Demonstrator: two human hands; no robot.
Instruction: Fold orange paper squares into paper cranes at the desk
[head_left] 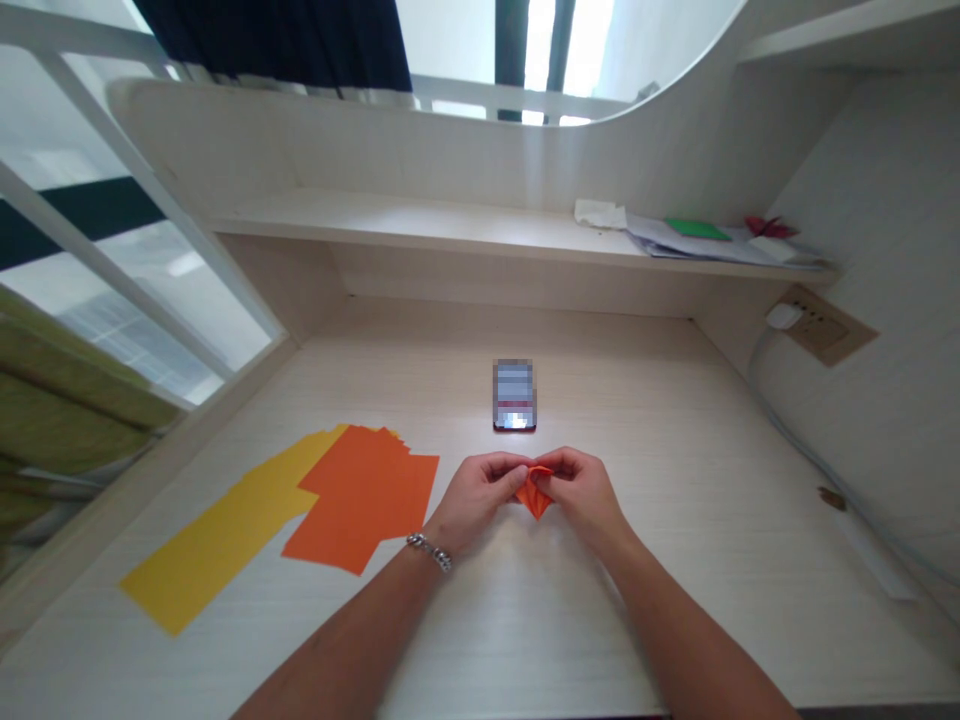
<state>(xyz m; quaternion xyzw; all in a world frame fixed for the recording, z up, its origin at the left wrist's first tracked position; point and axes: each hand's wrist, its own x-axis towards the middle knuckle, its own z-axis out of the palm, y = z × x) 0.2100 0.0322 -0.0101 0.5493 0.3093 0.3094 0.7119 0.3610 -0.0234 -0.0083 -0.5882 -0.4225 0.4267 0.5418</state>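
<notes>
The left hand (476, 500) and right hand (585, 497) stand close together just below the phone (514, 395), on the side nearest the person. Both hands are closed, not spread. Each pinches the folded orange paper (534, 492) between thumb and curled fingers, and the paper's pointed corner projects toward the person. The hands hide the exact finger contact, and it cannot be determined whether the paper touches the desk (675, 600). Opposed pressure from both sides appears to serve to keep the folded layers together.

The orange sheets (360, 497) lie left of the phone and overlap the yellow strip (225, 530). Their position beside the hands probably keeps spare paper within reach while leaving the area directly in front of the person unobstructed. The phone lies flat, face up, with its screen obscured; its placement directly ahead may keep the display in view.

A metal bracelet (430, 551) encircles the left wrist. Beyond the phone, a shelf (420, 225) carries loose papers (697, 240), a green card (697, 229), and a red folded paper (769, 227), all well apart from the work area. Right of the phone, a plug (784, 316) sits in a wall socket (821, 325), which likely accounts for the cable running along the wall.
</notes>
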